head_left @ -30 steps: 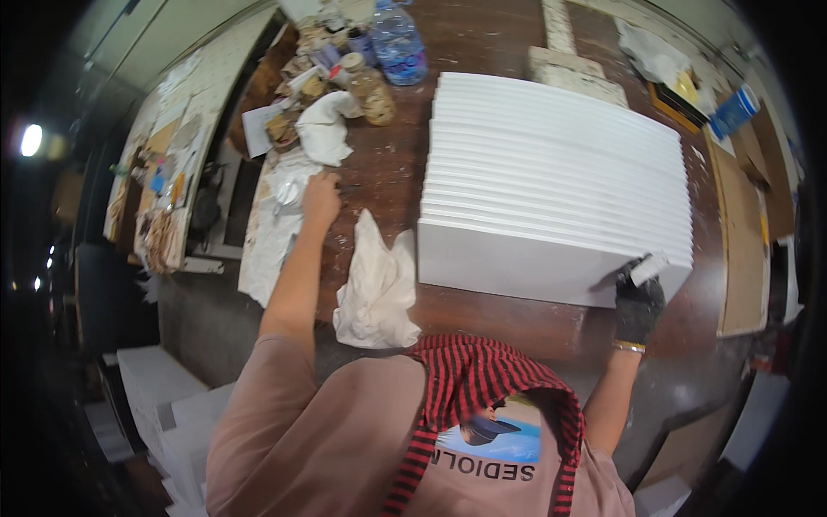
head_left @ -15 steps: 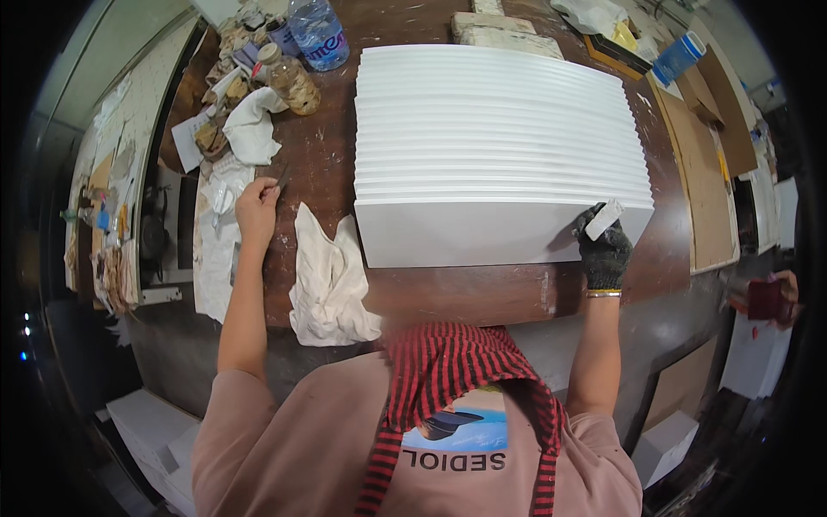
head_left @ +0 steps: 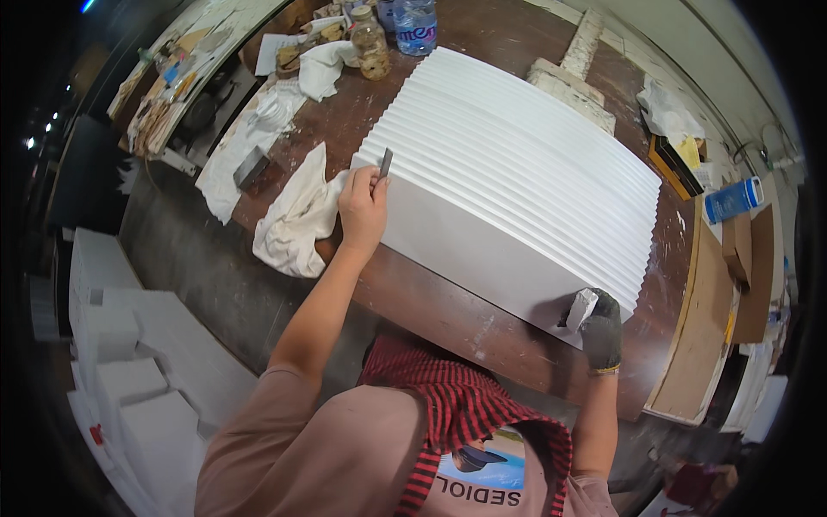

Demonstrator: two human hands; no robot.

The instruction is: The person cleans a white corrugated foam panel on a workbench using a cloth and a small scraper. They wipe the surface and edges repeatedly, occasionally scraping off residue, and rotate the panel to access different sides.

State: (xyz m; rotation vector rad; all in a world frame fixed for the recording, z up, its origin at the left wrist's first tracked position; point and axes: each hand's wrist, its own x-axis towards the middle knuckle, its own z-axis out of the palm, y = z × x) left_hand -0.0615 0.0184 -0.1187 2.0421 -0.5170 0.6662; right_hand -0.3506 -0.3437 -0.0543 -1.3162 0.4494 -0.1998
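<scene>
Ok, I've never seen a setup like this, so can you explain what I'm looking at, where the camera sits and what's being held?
There's no machine here, just a person's two hands. The view is from a wide fisheye camera worn on the head, looking down, so straight edges bend.

The bare left hand pinches a narrow dark grey strip; I can't tell what it is for. The right hand, in a dark glove, holds a small whitish block near the right end of a stack of white panels.

That stack lies on a brown table. Left of it is a crumpled white cloth; farther back stand a jar and a clear plastic bottle.
</scene>
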